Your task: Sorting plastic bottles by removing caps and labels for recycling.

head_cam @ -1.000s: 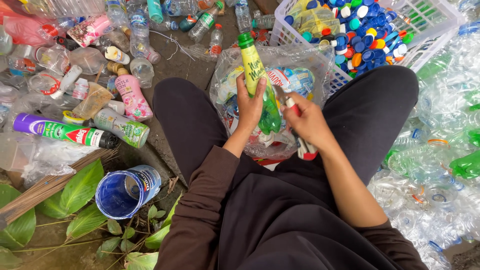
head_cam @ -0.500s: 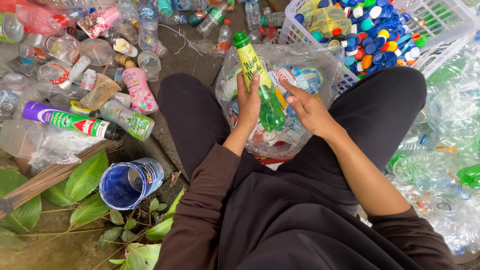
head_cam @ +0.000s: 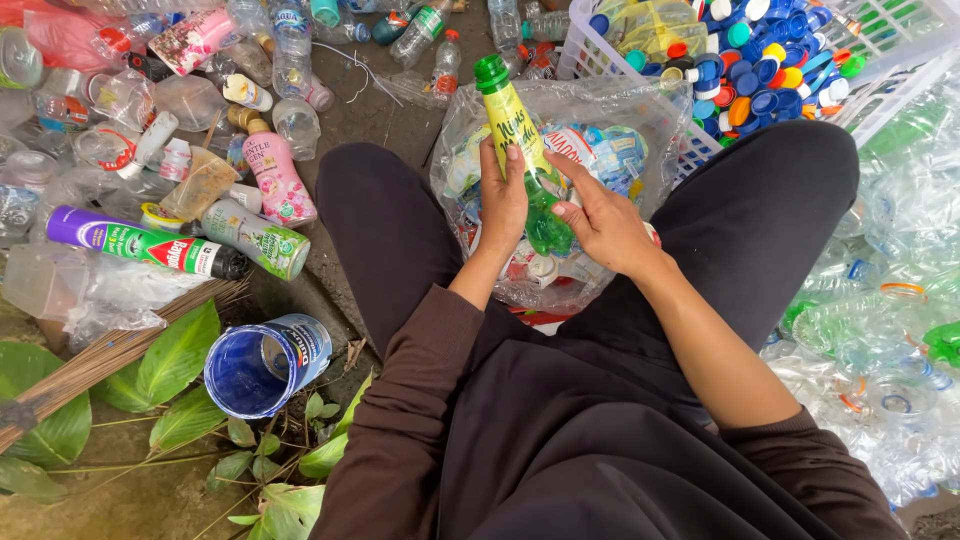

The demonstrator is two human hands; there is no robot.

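Littered ground surrounds a seated person whose left hand [head_cam: 503,205] wraps around a green plastic bottle [head_cam: 522,150] with a yellow label, held upright over a clear bag of plastic scraps [head_cam: 640,130]. Their right hand [head_cam: 605,220] pinches its lower part. Behind stands a white basket of bottle caps [head_cam: 600,45].

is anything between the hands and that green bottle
Nothing visible. The left hand is wrapped around the green bottle at its yellow label, and the right hand presses its fingers against the bottle's lower part, above the clear plastic bag.
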